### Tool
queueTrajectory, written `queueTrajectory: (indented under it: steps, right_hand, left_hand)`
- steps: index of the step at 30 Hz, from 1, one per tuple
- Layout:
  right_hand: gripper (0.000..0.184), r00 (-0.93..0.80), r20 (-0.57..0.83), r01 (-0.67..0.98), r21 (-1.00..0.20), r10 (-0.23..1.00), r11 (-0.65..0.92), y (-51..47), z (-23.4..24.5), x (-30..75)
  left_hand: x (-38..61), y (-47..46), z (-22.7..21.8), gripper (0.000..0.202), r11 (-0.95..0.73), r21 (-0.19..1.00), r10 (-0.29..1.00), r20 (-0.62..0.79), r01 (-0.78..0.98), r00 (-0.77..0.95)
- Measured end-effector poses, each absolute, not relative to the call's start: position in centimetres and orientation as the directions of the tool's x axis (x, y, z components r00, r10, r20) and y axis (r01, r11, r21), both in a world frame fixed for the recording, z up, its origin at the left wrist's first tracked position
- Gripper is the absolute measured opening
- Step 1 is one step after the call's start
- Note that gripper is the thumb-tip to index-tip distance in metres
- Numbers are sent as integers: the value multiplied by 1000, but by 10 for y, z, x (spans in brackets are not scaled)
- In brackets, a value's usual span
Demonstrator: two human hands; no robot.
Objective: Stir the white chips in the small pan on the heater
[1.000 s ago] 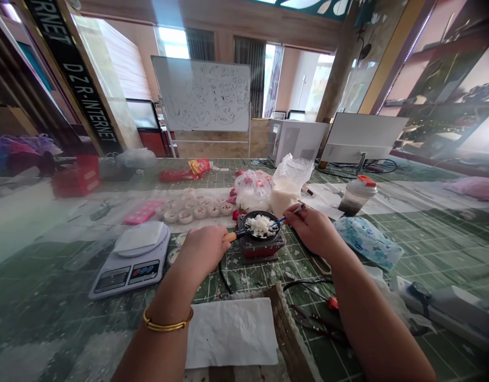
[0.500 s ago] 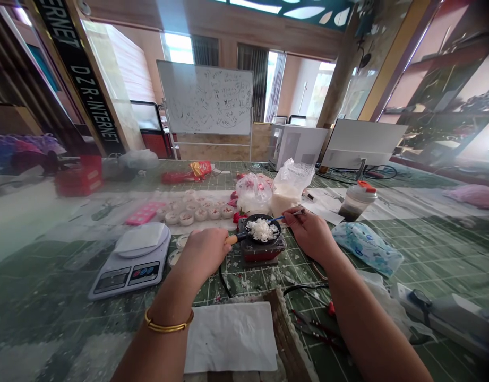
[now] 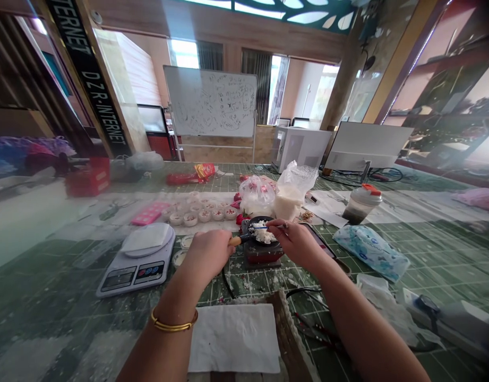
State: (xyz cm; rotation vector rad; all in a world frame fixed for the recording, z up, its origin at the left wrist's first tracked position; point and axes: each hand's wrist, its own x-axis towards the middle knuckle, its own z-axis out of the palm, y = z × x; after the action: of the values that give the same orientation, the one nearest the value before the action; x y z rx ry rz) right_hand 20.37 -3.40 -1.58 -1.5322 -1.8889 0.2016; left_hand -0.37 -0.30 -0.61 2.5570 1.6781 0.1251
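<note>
My left hand (image 3: 213, 250) is closed round the wooden handle (image 3: 235, 241) of a small black frying pan (image 3: 254, 218). The pan rests on a little red and dark hot plate (image 3: 262, 258). White flakes (image 3: 265, 235) lie heaped in it. Over the pan's right side, my right hand (image 3: 292, 240) pinches a thin blue stick (image 3: 262, 227), whose tip reaches across the flakes. Just behind the pan are a red rose (image 3: 241, 217) and an opened bag of pale granules (image 3: 287, 204).
Several small filled cups (image 3: 204, 214) and a pink mould (image 3: 150, 213) stand at the left, beyond a kitchen scale (image 3: 138, 265). A white cloth (image 3: 235, 339) lies in front. At the right are a wipes pack (image 3: 370, 251), a shaker bottle (image 3: 362, 204) and a power strip (image 3: 451, 318).
My right hand has moved left over the pan, bringing the stick across the flakes. A phone-like dark object now shows behind my right wrist. My left hand keeps its grip; the view has shifted slightly.
</note>
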Motion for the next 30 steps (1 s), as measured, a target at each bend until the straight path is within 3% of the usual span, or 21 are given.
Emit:
queueTrajectory:
  steps: [5,11,15,20,25,30]
  right_hand:
    - [27,34,474,792,-550,880,265,-35,-13,210]
    - [27,-20,433,835,-488,901,253,-29,-17,212]
    - [27,37,489,824,-509,872,250,-38,-12,213]
    - [26,-18,411,845,-481,911,234,-41,-10,214]
    - [29,82,477,842,-503,875,195,-42,-7,221]
    - [30,6,396,874,-448,918,188,-43,-6,222]
  left_hand:
    - [-4,-3,-7,17,-411,102,912,33,906,410]
    - [-4,-3,-6,17,-401,108,916,33,910,400]
    - [-4,-4,-6,19,-414,103,910,26,904,414]
    - [-4,-4,-5,19,-411,107,912,23,906,411]
    - [-4,-3,-6,18,-412,106,911,22,905,413]
    - [-5,-3,-7,19,-410,118,911,21,904,411]
